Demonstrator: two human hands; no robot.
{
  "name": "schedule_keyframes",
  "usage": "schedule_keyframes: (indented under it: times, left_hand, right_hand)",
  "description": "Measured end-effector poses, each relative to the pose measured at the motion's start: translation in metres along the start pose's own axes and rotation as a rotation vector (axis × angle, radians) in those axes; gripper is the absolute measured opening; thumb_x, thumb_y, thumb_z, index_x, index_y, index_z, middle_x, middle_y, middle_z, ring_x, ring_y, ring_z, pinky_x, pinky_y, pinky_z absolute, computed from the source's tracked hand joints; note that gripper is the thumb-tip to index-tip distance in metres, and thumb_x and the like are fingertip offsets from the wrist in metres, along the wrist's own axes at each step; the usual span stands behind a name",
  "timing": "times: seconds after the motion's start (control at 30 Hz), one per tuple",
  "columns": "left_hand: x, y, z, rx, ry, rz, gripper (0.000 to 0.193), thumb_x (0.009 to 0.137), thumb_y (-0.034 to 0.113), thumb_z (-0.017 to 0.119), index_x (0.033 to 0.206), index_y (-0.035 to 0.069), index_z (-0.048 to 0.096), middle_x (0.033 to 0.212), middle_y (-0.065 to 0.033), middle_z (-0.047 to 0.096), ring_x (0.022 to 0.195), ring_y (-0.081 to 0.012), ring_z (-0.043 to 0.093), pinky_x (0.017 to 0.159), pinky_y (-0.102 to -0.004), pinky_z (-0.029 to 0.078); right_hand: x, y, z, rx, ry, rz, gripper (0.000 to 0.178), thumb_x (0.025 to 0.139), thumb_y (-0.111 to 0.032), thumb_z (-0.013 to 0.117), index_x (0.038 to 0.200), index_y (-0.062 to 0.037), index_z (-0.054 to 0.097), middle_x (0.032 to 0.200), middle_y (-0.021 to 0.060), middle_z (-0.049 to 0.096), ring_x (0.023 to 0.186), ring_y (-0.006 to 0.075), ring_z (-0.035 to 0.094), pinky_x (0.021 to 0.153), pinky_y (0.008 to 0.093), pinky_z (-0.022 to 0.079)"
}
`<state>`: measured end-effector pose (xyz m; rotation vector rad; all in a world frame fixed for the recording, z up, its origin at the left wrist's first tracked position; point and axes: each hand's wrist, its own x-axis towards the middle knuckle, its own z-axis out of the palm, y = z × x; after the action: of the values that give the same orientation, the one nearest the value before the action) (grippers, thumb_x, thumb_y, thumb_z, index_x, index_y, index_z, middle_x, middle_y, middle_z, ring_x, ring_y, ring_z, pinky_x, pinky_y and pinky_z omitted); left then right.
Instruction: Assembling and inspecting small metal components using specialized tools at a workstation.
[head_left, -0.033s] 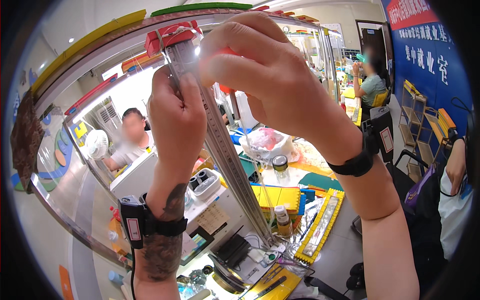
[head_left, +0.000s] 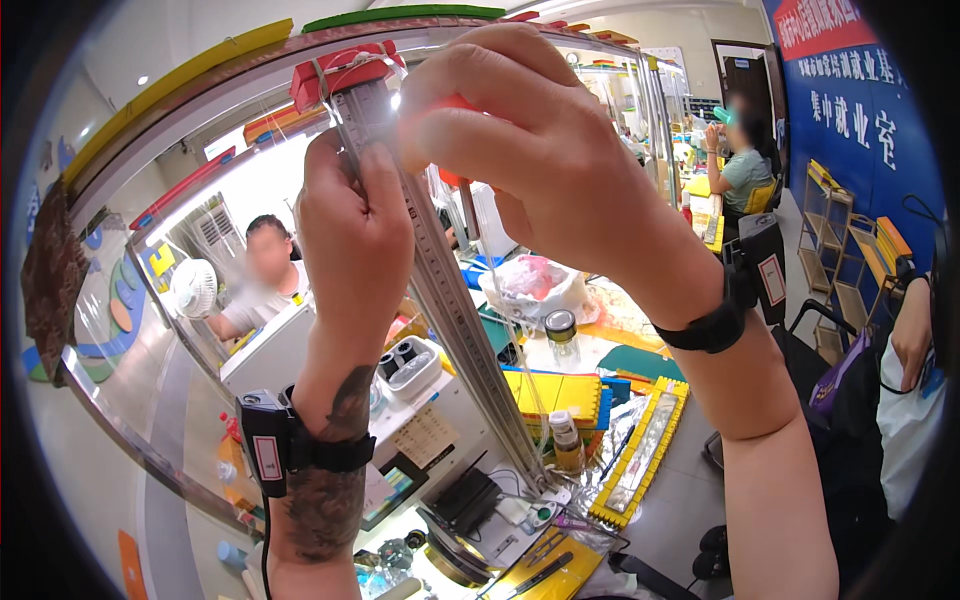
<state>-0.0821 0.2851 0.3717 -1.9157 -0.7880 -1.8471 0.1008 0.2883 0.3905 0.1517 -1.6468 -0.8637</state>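
Observation:
My left hand (head_left: 357, 215) is closed round the upper part of a metal ruler-marked strip (head_left: 366, 108), its thumb pressed along it. Just above, a red block (head_left: 342, 76) with thin clear strands wound about it sits under the overhead rail. My right hand (head_left: 530, 130) is curled beside the strip, thumb and forefinger pinched together. Some red shows between those fingers, but what they hold is hidden. From behind my hands a tall metal upright (head_left: 450, 310) with scale marks slants down to the workbench. Each wrist wears a black strap with a small box.
Below stand a glass jar (head_left: 561, 335), a small bottle (head_left: 566, 440), a yellow-edged long tray (head_left: 640, 455) and a white bag (head_left: 535, 285). A white fan (head_left: 194, 288) and a seated person are at left. Another person sits at far right back; a hand (head_left: 912, 330) shows at the right edge.

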Motion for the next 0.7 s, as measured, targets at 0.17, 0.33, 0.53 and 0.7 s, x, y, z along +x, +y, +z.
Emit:
schedule_keyframes:
  times: [0.17, 0.33, 0.53, 0.7]
  left_hand:
    - [0.002, 0.001, -0.002, -0.003, -0.025, -0.011, 0.023, 0.104, 0.018, 0.053, 0.109, -0.005, 0.059, 0.071, -0.0146, 0.066, 0.057, -0.0212, 0.063, 0.055, -0.0342, 0.047]
    - [-0.002, 0.000, 0.003, -0.045, -0.004, -0.022, 0.026, 0.105, 0.019, 0.054, 0.115, -0.005, 0.058, 0.072, -0.0130, 0.067, 0.059, -0.0189, 0.063, 0.056, -0.0329, 0.047]
    - [-0.004, 0.001, 0.004, -0.044, 0.019, -0.011, 0.028, 0.105, 0.017, 0.056, 0.124, -0.005, 0.053, 0.080, -0.0115, 0.070, 0.061, -0.0120, 0.063, 0.054, -0.0277, 0.046]
    - [-0.004, 0.010, 0.013, -0.255, 0.177, -0.003, 0.024, 0.104, 0.011, 0.058, 0.124, 0.001, 0.047, 0.094, -0.0101, 0.073, 0.063, -0.0052, 0.062, 0.052, -0.0207, 0.044]
  right_hand:
    - [0.003, 0.002, 0.002, 0.009, 0.051, -0.009, 0.019, 0.076, 0.004, 0.067, 0.090, -0.0087, 0.064, 0.099, 0.0072, 0.064, 0.104, 0.0313, 0.060, 0.085, 0.0402, 0.054]
    - [0.003, 0.004, -0.004, 0.034, 0.019, -0.003, 0.022, 0.076, 0.005, 0.067, 0.092, -0.0092, 0.066, 0.101, 0.0084, 0.066, 0.104, 0.0327, 0.061, 0.086, 0.0411, 0.054]
    - [0.007, 0.008, -0.002, 0.043, 0.037, -0.012, 0.026, 0.075, 0.007, 0.067, 0.095, -0.0096, 0.067, 0.102, 0.0090, 0.068, 0.106, 0.0327, 0.063, 0.087, 0.0424, 0.054]
    - [0.008, 0.012, -0.004, 0.052, 0.018, -0.011, 0.031, 0.073, 0.010, 0.068, 0.097, -0.0091, 0.068, 0.103, 0.0090, 0.069, 0.105, 0.0327, 0.064, 0.088, 0.0425, 0.054]
